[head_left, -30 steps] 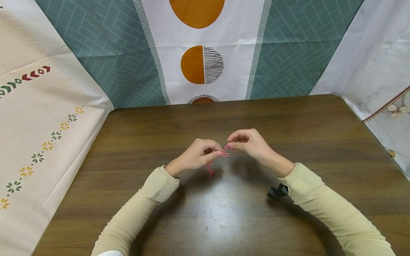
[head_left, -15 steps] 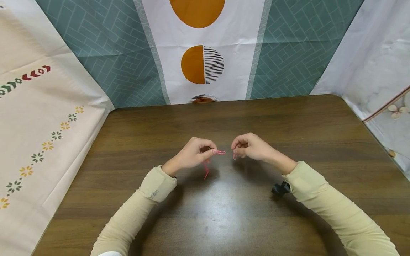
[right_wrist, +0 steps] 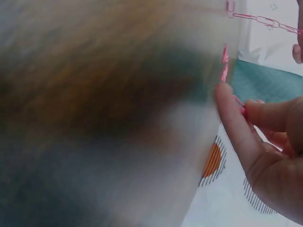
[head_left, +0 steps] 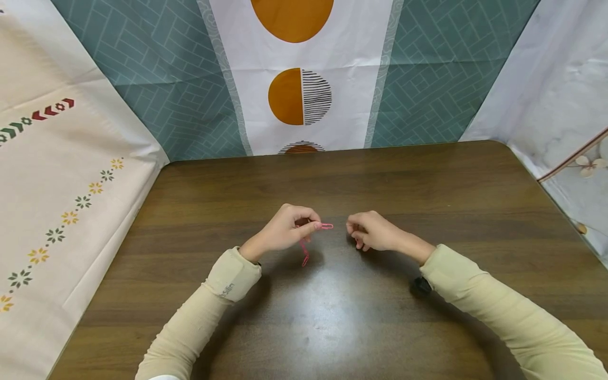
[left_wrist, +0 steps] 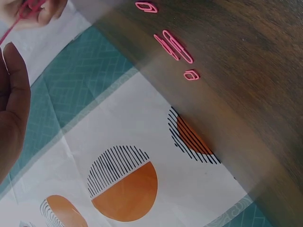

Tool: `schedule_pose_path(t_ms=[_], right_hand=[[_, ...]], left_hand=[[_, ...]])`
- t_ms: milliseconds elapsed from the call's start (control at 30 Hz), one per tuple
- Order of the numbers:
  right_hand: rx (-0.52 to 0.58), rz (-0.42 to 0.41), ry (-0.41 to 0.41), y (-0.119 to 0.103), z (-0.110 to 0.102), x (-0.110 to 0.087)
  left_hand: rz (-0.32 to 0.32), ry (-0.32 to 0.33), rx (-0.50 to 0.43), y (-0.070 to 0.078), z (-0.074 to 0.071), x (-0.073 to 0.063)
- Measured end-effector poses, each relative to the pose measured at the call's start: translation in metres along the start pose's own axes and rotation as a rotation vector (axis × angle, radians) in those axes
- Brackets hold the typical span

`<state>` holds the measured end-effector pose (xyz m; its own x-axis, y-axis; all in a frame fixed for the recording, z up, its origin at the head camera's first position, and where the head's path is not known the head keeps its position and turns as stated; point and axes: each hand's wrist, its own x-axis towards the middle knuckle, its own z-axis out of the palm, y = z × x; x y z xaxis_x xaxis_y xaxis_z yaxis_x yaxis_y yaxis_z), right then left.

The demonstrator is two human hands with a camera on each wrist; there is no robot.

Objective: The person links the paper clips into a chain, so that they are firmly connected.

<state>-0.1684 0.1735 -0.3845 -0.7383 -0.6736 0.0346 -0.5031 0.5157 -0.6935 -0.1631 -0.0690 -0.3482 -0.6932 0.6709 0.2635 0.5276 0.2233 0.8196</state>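
Observation:
My left hand point(head_left: 290, 228) pinches a pink paper clip point(head_left: 326, 226) that points right, its thumb on the near side. A chain of linked pink clips point(head_left: 304, 256) hangs below that hand. Across a gap to the right is my right hand point(head_left: 375, 230), fingers bent downward; the head view hides what they hold. In the right wrist view a pink clip point(right_wrist: 240, 103) shows between that hand's fingertips. Further pink clips point(left_wrist: 177, 46) appear against the tabletop in the left wrist view; I cannot tell whether they are linked.
Both hands are over a brown wooden table point(head_left: 228, 184). Behind its far edge hangs a patterned teal and white cloth point(head_left: 351, 111). A cream embroidered cloth point(head_left: 71, 174) borders the left side. A black object point(head_left: 420, 286) sits at the right cuff.
A second ago the hands were close together with pink clips between their fingertips. The right hand has since moved right and lower, its fingers turning downward. The left hand shifted slightly left.

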Motion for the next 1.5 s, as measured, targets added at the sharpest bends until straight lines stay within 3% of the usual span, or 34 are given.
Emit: schedule_pose_path(t_ms=[233,467,767,933,1233,1500], right_hand=[[0.042,0.015,0.056,0.003,-0.003,-0.003],[0.382,0.155,0.15,-0.002,-0.011,-0.003],[0.691,0.236,0.196,-0.022,-0.019,-0.003],[0.762,0.242,0.16,-0.029,-0.021,-0.003],[0.81,0.259,0.141,-0.032,-0.02,-0.002],[0.855,0.259,0.152,-0.042,-0.02,0.0]], left_hand=[[-0.003,0.001,0.01,-0.001,-0.001,0.0],[0.019,-0.006,0.003,-0.001,-0.001,-0.001],[0.116,0.054,0.192,-0.001,0.004,0.003],[0.132,0.092,0.23,0.001,0.005,0.004],[0.147,0.097,0.236,0.001,0.006,0.005],[0.276,0.147,0.372,0.0,0.009,0.006]])
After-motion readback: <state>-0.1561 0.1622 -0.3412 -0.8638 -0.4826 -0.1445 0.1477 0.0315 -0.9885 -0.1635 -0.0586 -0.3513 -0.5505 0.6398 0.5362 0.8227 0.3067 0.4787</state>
